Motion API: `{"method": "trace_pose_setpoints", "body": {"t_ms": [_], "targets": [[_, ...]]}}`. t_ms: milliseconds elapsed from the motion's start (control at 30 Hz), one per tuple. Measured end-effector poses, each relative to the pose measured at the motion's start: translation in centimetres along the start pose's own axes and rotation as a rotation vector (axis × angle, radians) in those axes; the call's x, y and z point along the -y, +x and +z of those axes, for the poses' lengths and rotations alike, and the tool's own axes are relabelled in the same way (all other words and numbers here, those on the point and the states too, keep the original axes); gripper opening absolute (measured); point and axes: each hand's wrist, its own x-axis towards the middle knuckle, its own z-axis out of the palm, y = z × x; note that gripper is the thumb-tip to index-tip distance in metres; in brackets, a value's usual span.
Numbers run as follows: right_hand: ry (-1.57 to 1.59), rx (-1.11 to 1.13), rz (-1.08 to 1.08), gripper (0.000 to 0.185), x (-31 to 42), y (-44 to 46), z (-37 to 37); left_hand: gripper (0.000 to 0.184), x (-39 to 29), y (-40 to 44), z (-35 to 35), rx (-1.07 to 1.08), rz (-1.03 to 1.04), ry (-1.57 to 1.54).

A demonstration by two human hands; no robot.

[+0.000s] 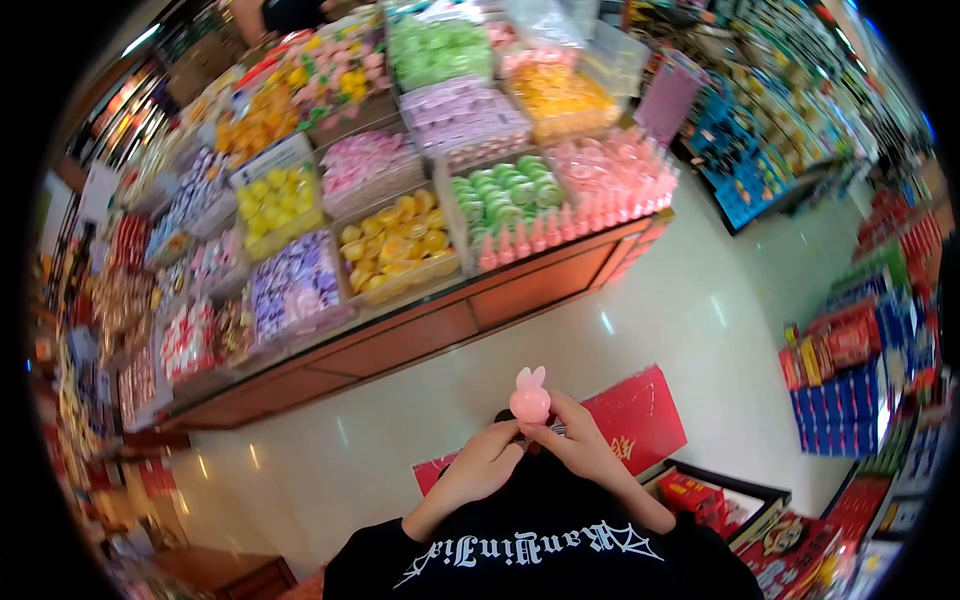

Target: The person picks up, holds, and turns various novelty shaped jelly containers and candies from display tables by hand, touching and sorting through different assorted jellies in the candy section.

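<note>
A small glossy pink rabbit-shaped item [530, 399] with two upright ears stands up between my hands, in front of my black shirt. My right hand [575, 441] is closed around its right side and base, with the thumb pointing inward below it. My left hand [486, 460] is closed too, its fingertips meeting the lower end of the item beside the right thumb. Whatever lies beneath the rounded pink part is mostly hidden by my fingers.
Ahead runs a wooden display counter [430, 325] with bins of colourful wrapped goods, among them yellow pieces [398, 243] and green-and-white rounds [507, 196]. A red box or panel [640, 410] lies low behind my hands. Stacked blue and red packages [838, 365] stand at right.
</note>
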Motion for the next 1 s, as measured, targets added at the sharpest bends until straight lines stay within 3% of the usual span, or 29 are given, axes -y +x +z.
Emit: {"method": "trace_pose_setpoints", "body": {"t_ms": [167,300,400,533,667,800,867,1000], "targets": [[0.019,0.225,-0.011,0.026,0.0,5.1,2.4,0.02,0.8,-1.7,-2.5,-0.306,0.002,-0.063],[0.11,0.39,0.041,0.023,0.9,9.4,3.7,0.021,2.3,-1.5,-4.6,-0.429,-0.003,-0.134],[0.19,0.483,-0.068,0.021,0.7,13.2,4.3,0.021,2.1,-0.4,-7.1,-0.52,-0.062,-0.137],[0.302,0.624,-0.051,0.021,1.6,19.0,4.0,0.02,0.4,2.3,-10.8,-0.644,-0.021,-0.054],[0.206,0.595,-0.182,0.026,3.0,24.5,3.5,0.019,-1.6,5.0,-14.7,-0.758,-0.082,0.189],[0.067,0.582,-0.256,0.027,3.4,28.7,2.6,0.014,-0.7,8.1,-17.2,-0.899,-0.029,0.18],[-0.268,0.707,-0.358,0.032,3.3,30.5,2.3,0.014,-0.8,9.2,-18.0,-0.934,-0.056,0.218],[-0.227,0.74,-0.135,0.036,3.3,32.1,3.0,0.014,0.6,10.2,-19.1,-0.963,-0.171,0.159]]}}
